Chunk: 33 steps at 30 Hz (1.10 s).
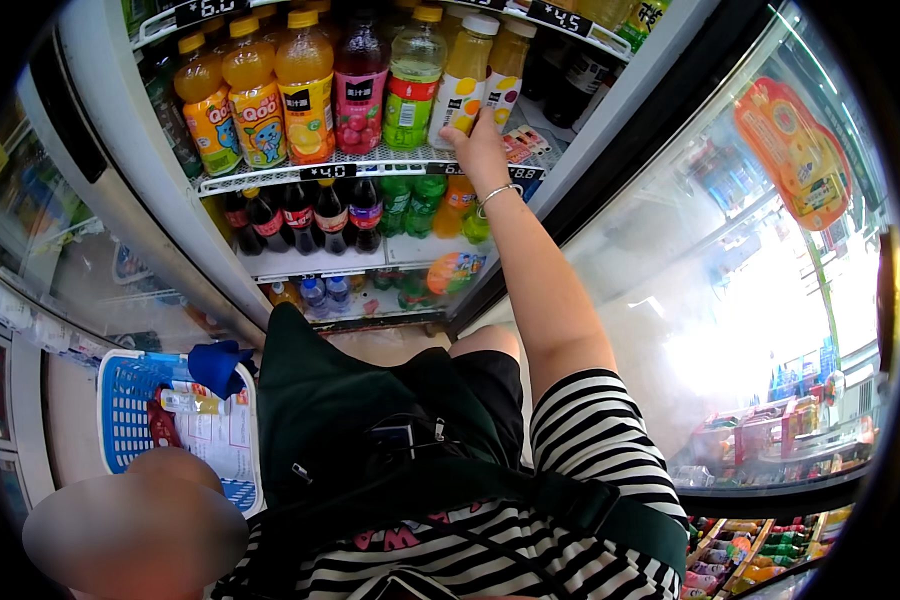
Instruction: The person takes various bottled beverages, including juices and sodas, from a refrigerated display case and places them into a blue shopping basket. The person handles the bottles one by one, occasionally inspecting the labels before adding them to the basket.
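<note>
Shop drinks cooler (610,130) fills the background, glass doors to either side. Far left: glass door (60,190), then a blue-and-white basket (130,420) below, blue cloth (220,368) over its rim, small bottle (192,402) and papers inside. Left hand can't be made out; a blurred patch covers that corner. Upper shelf (270,178), left to right: orange drinks (207,115), pink-labelled bottle (360,95), green-labelled bottle (410,95). Next, near the shelf's right end: white-capped juice bottle (465,72), yellow with a white label. Right hand (480,150) is curled round its lower half, thumb across the front, fingers on its right side; grip firmness unclear. Similar second bottle (507,72) just right, close to the fingers. Held bottle: cap up, long axis near vertical, top leaning right in view, some of that probably lens bend. Looks full, so likely moderately heavy; smooth wall probably fairly stiff, slippery if damp, not very fragile. Best hold: round the labelled body, below the shoulder. Far right: glass door with orange sticker (798,155).
</note>
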Tool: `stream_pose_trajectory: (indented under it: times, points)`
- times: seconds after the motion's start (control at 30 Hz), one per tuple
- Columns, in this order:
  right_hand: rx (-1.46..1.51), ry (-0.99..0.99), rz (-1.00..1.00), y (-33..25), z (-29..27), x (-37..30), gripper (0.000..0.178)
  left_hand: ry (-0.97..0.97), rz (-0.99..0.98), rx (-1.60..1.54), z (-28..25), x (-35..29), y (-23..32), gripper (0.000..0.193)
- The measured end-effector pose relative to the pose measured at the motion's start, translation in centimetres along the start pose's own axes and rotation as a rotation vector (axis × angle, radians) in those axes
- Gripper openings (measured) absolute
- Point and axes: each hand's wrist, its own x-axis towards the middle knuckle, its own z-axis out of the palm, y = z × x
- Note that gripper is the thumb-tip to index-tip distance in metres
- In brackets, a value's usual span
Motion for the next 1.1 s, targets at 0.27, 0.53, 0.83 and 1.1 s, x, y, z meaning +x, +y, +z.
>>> stream_pose_trajectory:
  times: [0.27,0.53,0.83,1.1]
  points:
    - [0.008,0.060,-0.146,1.6,0.7,0.1,0.044,0.028,0.010,0.031,-0.1,-0.6,0.9,0.020]
    - [-0.119,0.034,-0.067,0.3,0.5,-0.2,0.044,0.058,0.021,0.104,-0.4,-1.0,1.8,0.016]
    - [-0.039,0.036,-0.211,2.3,1.0,0.9,0.047,0.125,0.017,0.234,-3.0,-3.0,1.4,0.014]
    - [-0.251,-0.076,-0.245,6.5,0.9,2.8,0.070,1.031,-0.904,0.712,-15.0,-22.5,0.8,0.016]
